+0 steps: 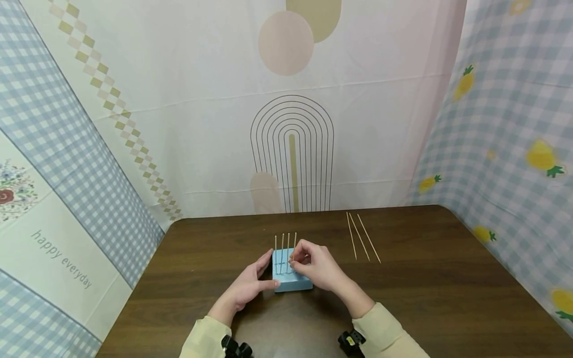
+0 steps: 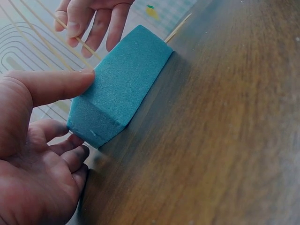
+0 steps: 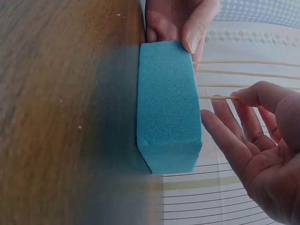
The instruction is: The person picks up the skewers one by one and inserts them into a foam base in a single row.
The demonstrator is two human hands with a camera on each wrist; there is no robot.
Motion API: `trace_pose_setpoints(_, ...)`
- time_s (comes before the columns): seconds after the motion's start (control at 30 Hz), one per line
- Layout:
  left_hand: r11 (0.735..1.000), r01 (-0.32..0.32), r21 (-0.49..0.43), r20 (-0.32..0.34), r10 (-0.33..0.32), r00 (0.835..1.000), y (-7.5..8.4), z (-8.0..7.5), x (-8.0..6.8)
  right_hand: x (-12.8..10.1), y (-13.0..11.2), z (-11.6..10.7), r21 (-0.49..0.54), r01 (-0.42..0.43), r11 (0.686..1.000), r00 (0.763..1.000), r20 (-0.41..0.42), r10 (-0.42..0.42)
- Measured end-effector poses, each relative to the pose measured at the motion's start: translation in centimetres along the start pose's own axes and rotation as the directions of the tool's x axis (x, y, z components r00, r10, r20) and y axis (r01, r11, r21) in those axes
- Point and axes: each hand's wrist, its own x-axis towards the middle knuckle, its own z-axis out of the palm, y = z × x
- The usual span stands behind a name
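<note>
hands (image 1: pixel 286 276) at foam block (image 1: pixel 291 282), 4 skewers (image 1: pixel 285 248) upright

A dark brown wood counter (image 1: pixel 447 298) sits w/ cloth walls all round: pale back cloth (image 1: pixel 201 124) w/ arch lines & circles, blue check cloths (image 1: pixel 506 149) at both sides w/ yellow pineapples on the right one.

Foam block (image 3: pixel 166 103): blue, matt, fine-grained porous surface. Skewers (image 1: pixel 362 242): thin pale wood, smooth. Table (image 1: pixel 447 293): dark wood grain, slight sheen. Backdrop (image 1: pixel 179 89): printed cloth, matt, creased. Sleeves (image 1: pixel 385 333): soft cream fabric.
</note>
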Motion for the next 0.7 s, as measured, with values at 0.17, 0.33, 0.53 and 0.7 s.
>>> trace_pose_setpoints(0.17,1.0,-0.003,0.002,-0.001,0.003,1.0,-0.01,0.02,0.01,0.11,0.22,-0.19,-0.017,0.026,1.0,0.999,0.032,-0.025)
trace_pose_setpoints(0.33,1.0,-0.004,0.002,-0.001,0.004,1.0,-0.12,0.02,0.02,0.07,0.33,-0.51,-0.013,0.025,1.0,0.997,0.079,-0.024)
trace_pose_setpoints(0.53,1.0,-0.006,0.002,-0.001,0.006,1.0,-0.08,0.0,-0.02,0.09,0.42,-0.86,-0.02,0.011,1.0,0.996,0.093,-0.009)
trace_pose_setpoints(0.7,1.0,-0.005,-0.002,0.0,0.005,1.0,-0.18,-0.06,0.0,0.08,0.73,-1.0,-0.027,-0.009,1.0,0.995,0.102,0.012)
